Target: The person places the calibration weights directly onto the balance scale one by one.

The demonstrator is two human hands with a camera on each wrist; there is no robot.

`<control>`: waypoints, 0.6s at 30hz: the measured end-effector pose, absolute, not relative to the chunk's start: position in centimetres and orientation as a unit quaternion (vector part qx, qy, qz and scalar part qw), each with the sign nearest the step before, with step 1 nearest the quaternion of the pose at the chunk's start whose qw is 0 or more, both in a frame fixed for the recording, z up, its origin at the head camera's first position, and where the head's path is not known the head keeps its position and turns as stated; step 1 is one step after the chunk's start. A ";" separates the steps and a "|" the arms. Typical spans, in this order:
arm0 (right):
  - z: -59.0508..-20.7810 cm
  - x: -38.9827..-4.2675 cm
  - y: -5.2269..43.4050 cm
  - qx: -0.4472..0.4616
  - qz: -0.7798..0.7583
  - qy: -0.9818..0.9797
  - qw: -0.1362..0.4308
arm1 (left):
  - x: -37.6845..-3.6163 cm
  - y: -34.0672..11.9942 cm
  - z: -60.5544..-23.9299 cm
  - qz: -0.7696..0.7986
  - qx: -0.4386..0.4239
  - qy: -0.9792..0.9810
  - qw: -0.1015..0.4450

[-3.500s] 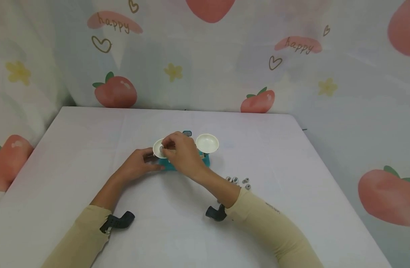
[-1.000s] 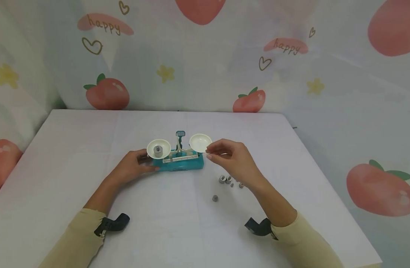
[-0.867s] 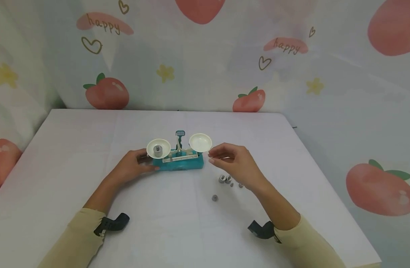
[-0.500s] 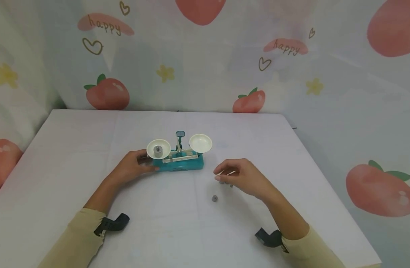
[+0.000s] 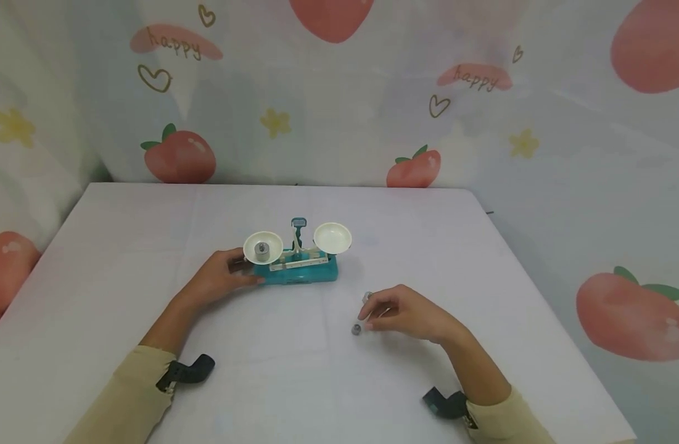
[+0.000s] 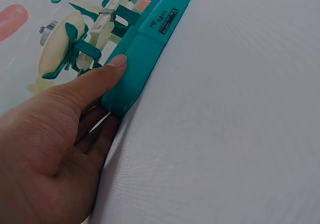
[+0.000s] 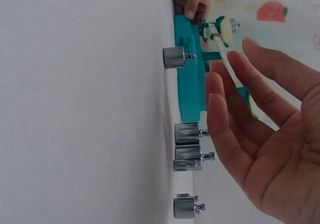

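Right now my right hand [image 5: 403, 313] hovers low over the table [image 5: 150, 246] with its fingers [image 7: 235, 114] straight and loose, holding nothing, fingertips just beside the lone small metal weight [image 5: 356, 328] that stands apart from the others. That weight sits on the white cloth in front of the teal balance scale [image 5: 297, 268], and the rest of the weights [image 7: 187, 134] stand in a short row under my palm. I judge it dense for its size, hard and smooth (polished metal, so probably slick), with a little knob [image 7: 191, 56] on top. The knob is the place to pinch, thumb against forefinger, lifting straight up so it does not roll or topple. It should not break, though dropping it could jolt the pans.

My left hand [image 5: 219, 280] grips the left end of the scale's base, thumb [image 6: 107, 69] laid along its front edge, the other fingers tucked at the end. One larger weight [image 5: 261, 249] stands on the left pan [image 5: 249, 245]; the right pan [image 5: 332, 237] looks bare.
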State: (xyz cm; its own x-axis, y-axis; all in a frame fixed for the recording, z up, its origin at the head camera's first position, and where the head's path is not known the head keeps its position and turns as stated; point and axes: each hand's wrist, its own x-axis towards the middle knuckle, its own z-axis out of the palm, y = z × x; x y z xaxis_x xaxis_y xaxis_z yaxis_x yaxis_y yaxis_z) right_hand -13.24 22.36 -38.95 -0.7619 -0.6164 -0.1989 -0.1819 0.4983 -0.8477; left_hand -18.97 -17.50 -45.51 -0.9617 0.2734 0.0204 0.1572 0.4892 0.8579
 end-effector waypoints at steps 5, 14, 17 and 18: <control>-39.8 -13.2 22.0 -0.241 -0.448 0.822 0.257 | -18.8 -17.6 -45.5 0.493 0.117 0.860 0.061; -41.0 -13.3 22.0 -0.238 -0.453 0.819 0.261 | -18.8 -17.6 -45.6 0.494 0.119 0.860 0.056; -41.4 -13.3 21.9 -0.233 -0.449 0.824 0.255 | -18.9 -17.6 -45.6 0.493 0.122 0.860 0.056; -41.4 -13.3 21.9 -0.231 -0.447 0.827 0.251 | -18.9 -17.6 -45.6 0.493 0.124 0.859 0.056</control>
